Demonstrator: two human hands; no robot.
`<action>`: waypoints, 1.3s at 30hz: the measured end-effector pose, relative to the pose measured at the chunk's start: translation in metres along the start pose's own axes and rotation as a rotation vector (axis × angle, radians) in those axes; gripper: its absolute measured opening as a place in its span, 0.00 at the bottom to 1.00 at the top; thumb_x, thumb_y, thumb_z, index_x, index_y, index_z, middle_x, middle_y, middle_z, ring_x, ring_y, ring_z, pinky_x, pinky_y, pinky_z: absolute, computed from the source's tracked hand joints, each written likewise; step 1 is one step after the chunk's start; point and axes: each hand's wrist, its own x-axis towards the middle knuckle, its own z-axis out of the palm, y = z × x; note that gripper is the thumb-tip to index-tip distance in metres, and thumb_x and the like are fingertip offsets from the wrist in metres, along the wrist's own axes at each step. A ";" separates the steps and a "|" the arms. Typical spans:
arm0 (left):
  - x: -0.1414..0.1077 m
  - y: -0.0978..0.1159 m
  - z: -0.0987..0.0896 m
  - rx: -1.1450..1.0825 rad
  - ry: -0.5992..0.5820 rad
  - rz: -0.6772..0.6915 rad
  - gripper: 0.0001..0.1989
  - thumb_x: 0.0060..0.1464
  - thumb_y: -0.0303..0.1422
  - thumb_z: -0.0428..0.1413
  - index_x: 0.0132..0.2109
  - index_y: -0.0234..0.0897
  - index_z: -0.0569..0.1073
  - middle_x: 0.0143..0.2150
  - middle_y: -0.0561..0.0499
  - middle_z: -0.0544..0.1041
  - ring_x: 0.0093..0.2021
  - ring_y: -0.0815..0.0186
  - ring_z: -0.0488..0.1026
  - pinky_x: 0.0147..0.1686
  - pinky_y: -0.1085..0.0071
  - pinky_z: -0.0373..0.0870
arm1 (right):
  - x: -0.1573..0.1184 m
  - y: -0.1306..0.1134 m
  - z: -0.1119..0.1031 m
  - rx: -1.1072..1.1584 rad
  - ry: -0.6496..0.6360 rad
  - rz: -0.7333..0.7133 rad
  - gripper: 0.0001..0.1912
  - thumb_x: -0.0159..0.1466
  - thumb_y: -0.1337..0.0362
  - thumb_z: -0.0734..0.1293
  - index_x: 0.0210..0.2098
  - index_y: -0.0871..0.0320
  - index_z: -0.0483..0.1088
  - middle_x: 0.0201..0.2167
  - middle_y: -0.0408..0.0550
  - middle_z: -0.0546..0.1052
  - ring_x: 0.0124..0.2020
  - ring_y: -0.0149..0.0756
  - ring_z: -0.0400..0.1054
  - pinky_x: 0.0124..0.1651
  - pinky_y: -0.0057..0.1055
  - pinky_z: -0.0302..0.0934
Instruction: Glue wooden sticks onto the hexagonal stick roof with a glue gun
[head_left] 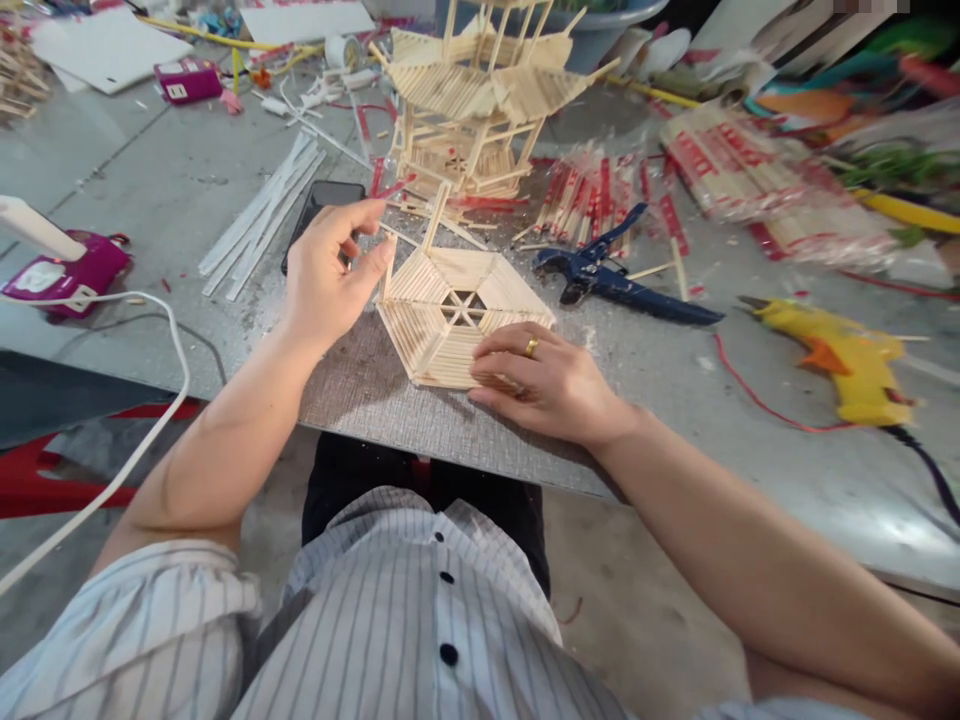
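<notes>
A hexagonal panel of thin wooden sticks lies near the table's front edge, with a star of spokes in its dark central opening. Two short stick pieces stand up from it: an upright post at the back left corner and another at the left corner. My left hand is beside the left post, its thumb close against it and a gap between thumb and index finger. My right hand, with a ring, holds the panel's front right edge, fingers curled on it and thumb low at the rim.
Behind the panel stands a tiered stick structure. Blue cutters and a yellow glue gun lie to the right, below bagged sticks. At left are a phone, white strips and a purple device near a white cable.
</notes>
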 end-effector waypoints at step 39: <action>0.002 0.018 -0.012 -0.473 -0.242 -0.809 0.28 0.47 0.23 0.50 0.58 0.32 0.63 0.33 0.44 0.79 0.34 0.60 0.79 0.39 0.61 0.74 | 0.000 0.020 -0.023 -0.102 -0.243 0.735 0.16 0.60 0.50 0.65 0.35 0.56 0.73 0.29 0.48 0.78 0.28 0.37 0.68 0.28 0.29 0.50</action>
